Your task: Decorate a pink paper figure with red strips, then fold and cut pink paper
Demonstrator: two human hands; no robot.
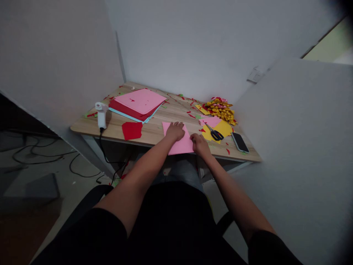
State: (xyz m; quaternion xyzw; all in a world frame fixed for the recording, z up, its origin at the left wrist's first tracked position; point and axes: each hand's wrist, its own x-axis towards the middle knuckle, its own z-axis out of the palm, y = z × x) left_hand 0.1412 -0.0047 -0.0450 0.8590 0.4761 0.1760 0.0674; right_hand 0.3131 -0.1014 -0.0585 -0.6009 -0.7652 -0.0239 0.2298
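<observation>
A folded-looking sheet of pink paper (180,148) lies at the table's front edge. My left hand (175,131) rests flat on its upper part, fingers stretched out. At the paper's right edge, my right hand (199,144) has its fingers bent and pressed together on the edge. To the right of that hand, scissors with dark handles (214,133) lie on yellow paper (224,127) and a piece of pink paper (211,120). A stack of red paper pieces (132,131) sits left of my left hand.
Large pink, red and light blue sheets (142,101) are stacked at the back left. A white glue gun (101,117) stands at the left edge, its cord hanging down. Yellow and red folded paper pieces (220,109) are heaped at the back right. A phone (240,142) lies front right; scraps are scattered.
</observation>
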